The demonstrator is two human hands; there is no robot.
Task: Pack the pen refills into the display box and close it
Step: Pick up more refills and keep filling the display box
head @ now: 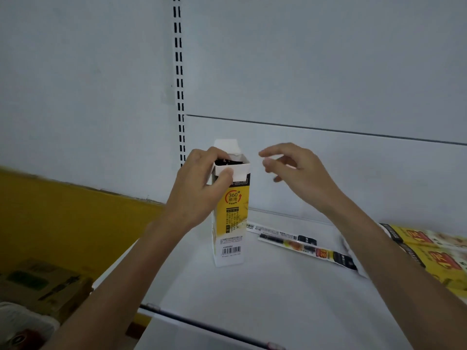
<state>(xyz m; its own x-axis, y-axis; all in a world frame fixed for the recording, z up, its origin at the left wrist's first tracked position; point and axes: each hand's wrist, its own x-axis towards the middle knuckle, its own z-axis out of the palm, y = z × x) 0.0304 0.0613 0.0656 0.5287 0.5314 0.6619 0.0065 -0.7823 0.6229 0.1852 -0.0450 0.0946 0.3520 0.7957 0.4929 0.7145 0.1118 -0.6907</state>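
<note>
The display box (231,218) stands upright on the shelf (252,294) with its top open: the rear flap (227,146) sticks up and the front flap (238,171) is raised but leaning slightly inward. Dark ends of pen refills (228,162) show inside its mouth. The left hand (199,188) grips the box at its upper left corner, with the thumb pressed on the front flap and the fingers curled over the rim. The right hand (295,170) hovers just to the right of the box top, apart from it. Its fingers are loosely curled, thumb and forefinger are near each other, and nothing visible is held between them. Two loose refill packs (305,245) lie flat on the shelf to the right of the box's base, and yellow packages (434,251) sit farther right. Packing looks mostly done but unfinished, since those packs are outside the box. The next move probably calls for the right hand to go down to the loose packs, stand them on end and slide them in beside the others. The left hand would steady the box and hold the flaps clear. Then the flaps can be folded and tucked shut.
</note>
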